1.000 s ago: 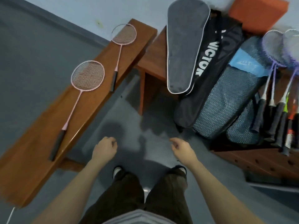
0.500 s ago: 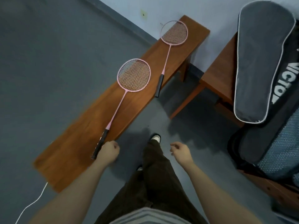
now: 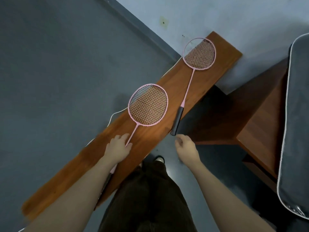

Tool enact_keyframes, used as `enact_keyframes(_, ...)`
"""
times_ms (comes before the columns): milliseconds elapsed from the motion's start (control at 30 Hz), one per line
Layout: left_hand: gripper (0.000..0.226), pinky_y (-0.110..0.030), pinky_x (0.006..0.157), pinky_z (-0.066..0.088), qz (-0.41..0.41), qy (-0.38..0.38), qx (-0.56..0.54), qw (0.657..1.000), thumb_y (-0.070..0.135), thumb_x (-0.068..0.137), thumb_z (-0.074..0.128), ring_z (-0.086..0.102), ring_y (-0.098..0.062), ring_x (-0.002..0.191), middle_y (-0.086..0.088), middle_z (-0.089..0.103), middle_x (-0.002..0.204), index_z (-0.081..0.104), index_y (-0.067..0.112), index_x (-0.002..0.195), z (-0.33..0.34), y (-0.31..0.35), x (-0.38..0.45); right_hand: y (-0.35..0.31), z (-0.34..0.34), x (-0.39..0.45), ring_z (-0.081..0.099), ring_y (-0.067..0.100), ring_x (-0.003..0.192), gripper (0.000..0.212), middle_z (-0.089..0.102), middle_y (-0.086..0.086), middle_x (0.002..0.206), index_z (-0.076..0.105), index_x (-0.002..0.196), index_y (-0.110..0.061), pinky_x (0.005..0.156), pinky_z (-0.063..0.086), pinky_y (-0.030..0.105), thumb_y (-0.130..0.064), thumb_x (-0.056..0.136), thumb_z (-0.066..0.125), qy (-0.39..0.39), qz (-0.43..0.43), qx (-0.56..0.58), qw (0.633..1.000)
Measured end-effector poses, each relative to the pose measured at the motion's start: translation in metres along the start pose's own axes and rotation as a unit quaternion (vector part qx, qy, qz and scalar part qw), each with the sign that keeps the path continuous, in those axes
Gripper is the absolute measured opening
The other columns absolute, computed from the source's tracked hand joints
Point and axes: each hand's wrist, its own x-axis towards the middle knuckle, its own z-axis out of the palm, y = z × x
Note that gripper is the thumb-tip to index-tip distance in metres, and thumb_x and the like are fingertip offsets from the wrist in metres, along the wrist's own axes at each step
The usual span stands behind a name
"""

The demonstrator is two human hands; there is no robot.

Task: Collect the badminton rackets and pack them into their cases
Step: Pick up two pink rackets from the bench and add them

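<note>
Left hand (image 3: 117, 147) fingers rest on near racket (image 3: 147, 106) shaft; right hand (image 3: 185, 145) hovers, fingers loosely curled, holding nothing.

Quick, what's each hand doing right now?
Left hand: open, fingers on the near pink badminton racket shaft.
Right hand: loosely curled, holding nothing.

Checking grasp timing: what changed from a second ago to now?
The left hand went from hanging over the floor to the bench, and now rests on the near racket's shaft. A closed grip isn't clear. The right hand moved up near the far racket's handle end, apart from it, holding nothing. Both rackets lie where they were on the bench; the grey case remains at right.
</note>
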Motion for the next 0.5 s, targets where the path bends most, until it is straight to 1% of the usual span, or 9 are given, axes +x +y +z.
enact_keyframes(67,0.051,-0.045,0.102,0.038,0.006,-0.023,0.013,1.0,0.041,0.094,0.042,0.042,-0.028,0.123,-0.011,0.042,0.139,0.032,0.024,0.141,0.004,0.003,0.024,-0.003,0.003,0.023,0.054,0.018,0.102,0.034,0.052,0.003,0.121,0.05,0.126,-0.019,0.083,0.047,0.035,-0.023,0.093,0.046,0.023,0.006,-0.011,1.0)
enact_keyframes(100,0.051,-0.045,0.102,0.037,0.007,-0.035,0.016,0.999,0.041,0.094,0.042,0.042,-0.028,0.124,-0.011,0.042,0.139,0.032,0.024,0.141,0.007,0.003,0.037,-0.003,0.006,0.034,0.052,0.018,0.103,0.034,0.051,0.004,0.12,0.05,0.126,-0.018,0.084,0.048,0.036,-0.023,0.093,0.047,0.029,0.007,-0.022,0.999)
enact_keyframes(200,0.054,-0.043,0.099,0.039,0.016,-0.065,0.029,0.997,0.044,0.093,0.043,0.045,-0.027,0.121,-0.01,0.044,0.137,0.029,0.026,0.141,0.018,0.001,0.067,-0.003,0.016,0.061,0.047,0.021,0.112,0.038,0.047,0.006,0.127,0.045,0.131,-0.019,0.092,0.047,0.042,-0.025,0.093,0.049,0.037,0.011,-0.047,0.998)
enact_keyframes(267,0.06,-0.043,0.097,0.041,0.026,-0.077,0.054,0.995,0.052,0.09,0.043,0.047,-0.028,0.119,-0.01,0.044,0.136,0.024,0.029,0.142,0.029,-0.003,0.087,-0.001,0.025,0.081,0.042,0.022,0.12,0.043,0.043,0.006,0.133,0.041,0.135,-0.021,0.098,0.045,0.043,-0.028,0.093,0.05,0.052,0.035,-0.051,0.997)
enact_keyframes(367,0.072,-0.044,0.094,0.042,0.036,-0.058,0.076,0.995,0.061,0.084,0.047,0.048,-0.029,0.118,-0.01,0.046,0.135,0.019,0.032,0.143,0.044,-0.008,0.112,0.003,0.038,0.105,0.039,0.026,0.124,0.053,0.04,0.009,0.137,0.034,0.139,-0.023,0.101,0.042,0.043,-0.034,0.091,0.054,0.083,0.069,-0.067,0.992)
enact_keyframes(433,0.075,-0.042,0.091,0.045,0.043,-0.046,0.079,0.995,0.058,0.083,0.051,0.051,-0.028,0.114,-0.011,0.049,0.13,0.016,0.031,0.144,0.052,-0.01,0.124,0.007,0.044,0.118,0.039,0.028,0.125,0.061,0.039,0.011,0.138,0.028,0.142,-0.023,0.102,0.04,0.044,-0.04,0.089,0.055,0.098,0.071,-0.12,0.985)
enact_keyframes(500,0.074,-0.039,0.086,0.048,0.048,-0.041,0.068,0.996,0.047,0.085,0.056,0.056,-0.025,0.104,-0.01,0.052,0.122,0.015,0.031,0.144,0.061,-0.011,0.128,0.012,0.051,0.128,0.039,0.03,0.126,0.069,0.037,0.013,0.14,0.02,0.145,-0.023,0.103,0.037,0.045,-0.045,0.088,0.054,0.096,0.074,-0.165,0.979)
